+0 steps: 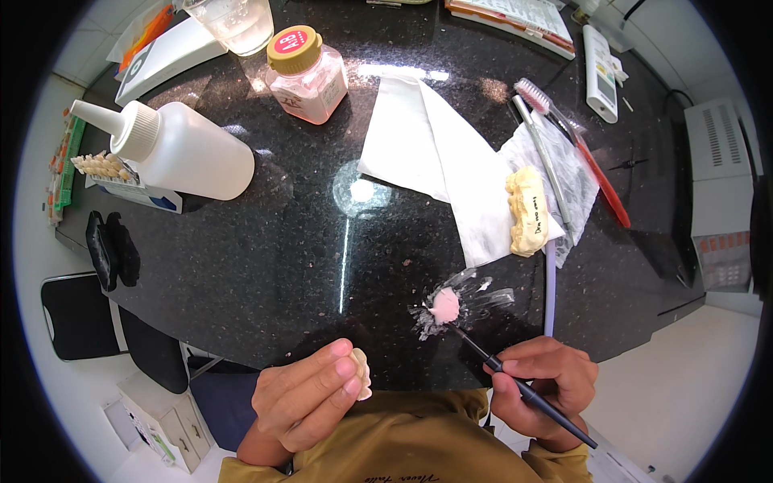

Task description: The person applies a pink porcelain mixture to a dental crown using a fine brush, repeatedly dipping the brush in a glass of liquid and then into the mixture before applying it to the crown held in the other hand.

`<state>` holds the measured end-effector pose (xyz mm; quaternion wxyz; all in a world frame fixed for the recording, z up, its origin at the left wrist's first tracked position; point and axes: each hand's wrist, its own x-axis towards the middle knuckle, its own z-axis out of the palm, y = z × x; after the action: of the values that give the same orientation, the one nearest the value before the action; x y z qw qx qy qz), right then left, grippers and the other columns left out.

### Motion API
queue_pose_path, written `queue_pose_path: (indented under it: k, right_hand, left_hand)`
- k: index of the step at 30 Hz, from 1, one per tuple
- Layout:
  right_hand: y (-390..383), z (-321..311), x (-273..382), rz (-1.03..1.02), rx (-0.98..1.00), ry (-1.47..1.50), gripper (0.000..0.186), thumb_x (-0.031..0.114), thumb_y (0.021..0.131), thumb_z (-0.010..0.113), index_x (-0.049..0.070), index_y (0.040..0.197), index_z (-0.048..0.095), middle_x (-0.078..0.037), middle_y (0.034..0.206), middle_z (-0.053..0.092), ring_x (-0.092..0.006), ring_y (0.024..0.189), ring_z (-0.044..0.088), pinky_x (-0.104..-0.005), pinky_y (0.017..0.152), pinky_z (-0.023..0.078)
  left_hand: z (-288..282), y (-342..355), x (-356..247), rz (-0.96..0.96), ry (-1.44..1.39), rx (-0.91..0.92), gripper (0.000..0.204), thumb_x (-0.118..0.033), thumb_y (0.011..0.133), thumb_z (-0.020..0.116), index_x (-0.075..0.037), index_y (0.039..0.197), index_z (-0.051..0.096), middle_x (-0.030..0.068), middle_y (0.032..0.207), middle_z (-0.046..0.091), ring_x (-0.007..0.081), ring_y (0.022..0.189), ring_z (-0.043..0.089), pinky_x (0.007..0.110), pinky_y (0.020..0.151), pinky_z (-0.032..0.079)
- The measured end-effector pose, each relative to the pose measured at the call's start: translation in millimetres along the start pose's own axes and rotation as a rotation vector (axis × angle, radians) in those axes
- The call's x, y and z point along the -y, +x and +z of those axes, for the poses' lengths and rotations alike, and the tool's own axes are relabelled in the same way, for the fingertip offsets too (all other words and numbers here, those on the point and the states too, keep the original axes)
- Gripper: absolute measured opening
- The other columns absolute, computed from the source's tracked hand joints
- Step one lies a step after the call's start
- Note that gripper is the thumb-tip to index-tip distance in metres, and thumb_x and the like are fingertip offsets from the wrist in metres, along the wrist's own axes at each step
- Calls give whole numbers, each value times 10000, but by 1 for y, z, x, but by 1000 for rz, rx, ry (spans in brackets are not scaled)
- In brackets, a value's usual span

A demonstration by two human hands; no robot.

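Observation:
My left hand (310,394) pinches a small cream-coloured dental cast (363,374) between thumb and fingers, close to the counter's near edge. Most of the cast's back is covered by the fingers. In my right hand (547,386) is a slim black brush (547,408), gripped like a pen and slanting up to the left. Its tip reaches the lower edge of a soft pink lump (445,306) on the dark speckled counter (282,266). Whitish smears surround the lump. Beyond it, a yellowish dental cast (528,212) with handwriting lies on folded white tissue (435,145).
A white squeeze bottle (193,149) stands at left, near a pink-filled jar (307,80) with a gold lid and a glass (233,24). At right lie a red-handled toothbrush (592,161), a metal instrument (547,165) and a white remote (600,72).

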<state>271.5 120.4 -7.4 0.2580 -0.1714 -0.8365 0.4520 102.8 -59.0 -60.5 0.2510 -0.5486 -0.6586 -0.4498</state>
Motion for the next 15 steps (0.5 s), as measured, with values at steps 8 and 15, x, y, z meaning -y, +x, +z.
queue_pose_path:
  k: [8,15]
  right_hand:
    - [1,2,0,-1,6,4,233,-30,671,796,-1,843,642,-129,731,695,-213,588,692,-258,526,549]
    - [1,2,0,-5,14,8,234,-28,668,802,-7,840,645,-136,730,695,-212,587,692,-258,522,545]
  left_hand:
    - [-1,0,0,-11,-6,15,253,57,724,765,-29,937,662,66,951,675,174,830,724,191,616,586]
    - [-1,1,-1,-19,-19,43,258,56,727,770,-29,941,653,69,970,672,175,830,724,198,616,586]
